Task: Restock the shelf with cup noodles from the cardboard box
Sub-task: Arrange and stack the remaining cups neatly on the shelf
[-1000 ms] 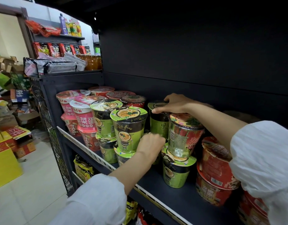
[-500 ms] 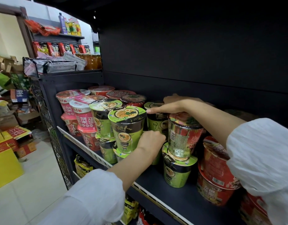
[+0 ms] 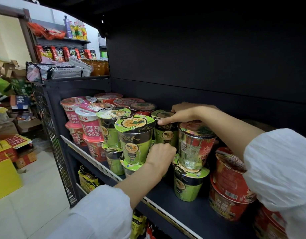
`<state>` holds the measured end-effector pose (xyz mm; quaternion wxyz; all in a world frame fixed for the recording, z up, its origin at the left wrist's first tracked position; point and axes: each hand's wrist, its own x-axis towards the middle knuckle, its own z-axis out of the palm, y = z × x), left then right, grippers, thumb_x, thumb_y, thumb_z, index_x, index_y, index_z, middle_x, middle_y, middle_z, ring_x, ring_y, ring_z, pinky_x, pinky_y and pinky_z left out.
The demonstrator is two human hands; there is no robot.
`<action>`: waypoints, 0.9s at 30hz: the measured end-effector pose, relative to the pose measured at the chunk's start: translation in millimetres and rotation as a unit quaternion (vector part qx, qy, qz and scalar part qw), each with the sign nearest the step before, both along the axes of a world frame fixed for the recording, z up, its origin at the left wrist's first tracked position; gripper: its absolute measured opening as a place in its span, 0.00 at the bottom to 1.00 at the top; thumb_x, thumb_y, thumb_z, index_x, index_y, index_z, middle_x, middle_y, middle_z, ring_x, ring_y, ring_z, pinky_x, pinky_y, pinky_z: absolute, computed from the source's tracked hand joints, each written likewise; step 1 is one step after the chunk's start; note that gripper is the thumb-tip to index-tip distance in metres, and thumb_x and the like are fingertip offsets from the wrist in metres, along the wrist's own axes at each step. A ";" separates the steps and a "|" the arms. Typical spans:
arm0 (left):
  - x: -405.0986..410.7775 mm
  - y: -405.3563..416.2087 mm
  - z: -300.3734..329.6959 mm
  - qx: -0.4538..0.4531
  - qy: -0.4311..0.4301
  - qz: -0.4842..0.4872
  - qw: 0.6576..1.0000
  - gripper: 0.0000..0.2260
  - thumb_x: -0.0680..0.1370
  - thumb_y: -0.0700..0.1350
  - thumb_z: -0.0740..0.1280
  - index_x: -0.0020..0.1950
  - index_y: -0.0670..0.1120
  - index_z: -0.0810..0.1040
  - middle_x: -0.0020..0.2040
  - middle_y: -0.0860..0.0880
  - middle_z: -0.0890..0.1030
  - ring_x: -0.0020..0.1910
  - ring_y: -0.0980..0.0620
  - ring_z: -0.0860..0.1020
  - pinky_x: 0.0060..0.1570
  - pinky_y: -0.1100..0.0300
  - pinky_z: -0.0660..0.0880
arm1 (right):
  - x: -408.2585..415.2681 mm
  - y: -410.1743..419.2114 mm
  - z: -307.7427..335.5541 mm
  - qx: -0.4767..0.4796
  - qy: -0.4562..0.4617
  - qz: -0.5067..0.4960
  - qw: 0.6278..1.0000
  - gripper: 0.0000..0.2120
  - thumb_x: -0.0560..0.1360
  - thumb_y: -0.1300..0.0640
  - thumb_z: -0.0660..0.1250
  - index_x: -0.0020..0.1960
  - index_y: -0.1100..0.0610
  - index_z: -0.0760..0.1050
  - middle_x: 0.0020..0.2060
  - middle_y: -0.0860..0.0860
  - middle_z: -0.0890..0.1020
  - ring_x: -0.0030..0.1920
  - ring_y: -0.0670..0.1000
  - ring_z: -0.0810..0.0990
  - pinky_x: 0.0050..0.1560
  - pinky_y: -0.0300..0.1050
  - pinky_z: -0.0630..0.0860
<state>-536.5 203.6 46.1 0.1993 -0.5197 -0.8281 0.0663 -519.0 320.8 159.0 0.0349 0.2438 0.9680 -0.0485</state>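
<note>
Cup noodles fill a dark shelf in two-high stacks, and a person in white sleeves reaches in with both hands. The cup being settled is a green one standing upright in the back row, its long axis vertical, just beyond the hands and between them. The right hand lies flat over its lid from above, forefinger stretched along the rim, palm loosely spread, pressing rather than gripping. The left hand is lower and nearer the shelf edge, curled almost closed against the foot of that cup and the side of the front green cup just to its left; whether its fingers wrap anything cannot be told. A red-lidded cup stands just under the right forearm. The right hand is the nearer one to the lid, so any push backward or downward would likely come from it. No cardboard box is within reach of either hand
</note>
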 end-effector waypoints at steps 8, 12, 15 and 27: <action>0.9 0.4 -1.7 -0.005 0.002 0.025 1.000 0.13 0.75 0.28 0.62 0.55 0.42 0.77 0.52 0.45 0.81 0.53 0.42 0.80 0.45 0.52 0.76 | 4.2 -6.4 -0.4 0.025 0.047 0.010 0.999 0.37 0.67 0.30 0.65 0.60 0.59 0.72 0.60 0.55 0.76 0.55 0.54 0.77 0.51 0.45 0.74; 0.6 -5.2 -3.0 -0.009 0.006 0.018 1.000 0.13 0.74 0.29 0.62 0.54 0.42 0.77 0.52 0.45 0.81 0.52 0.41 0.81 0.44 0.52 0.77 | 5.0 -14.2 -2.8 0.049 0.047 -0.022 0.997 0.34 0.66 0.26 0.62 0.43 0.60 0.70 0.58 0.59 0.72 0.45 0.53 0.74 0.36 0.43 0.70; -1.3 -10.1 -2.1 -0.012 0.000 0.009 1.000 0.14 0.74 0.29 0.62 0.56 0.42 0.76 0.54 0.43 0.81 0.54 0.41 0.80 0.46 0.52 0.76 | 7.6 -17.8 -6.2 0.051 0.039 -0.036 0.997 0.39 0.66 0.25 0.59 0.58 0.59 0.71 0.70 0.61 0.61 0.58 0.58 0.74 0.50 0.48 0.75; 11.8 -20.8 2.4 0.076 -0.149 -0.044 0.985 0.15 0.77 0.46 0.59 0.61 0.43 0.72 0.58 0.43 0.77 0.54 0.40 0.78 0.47 0.52 0.73 | 69.6 0.8 -7.0 -0.012 0.103 0.016 0.994 0.36 0.73 0.35 0.62 0.74 0.53 0.60 0.72 0.52 0.67 0.70 0.53 0.67 0.61 0.42 0.65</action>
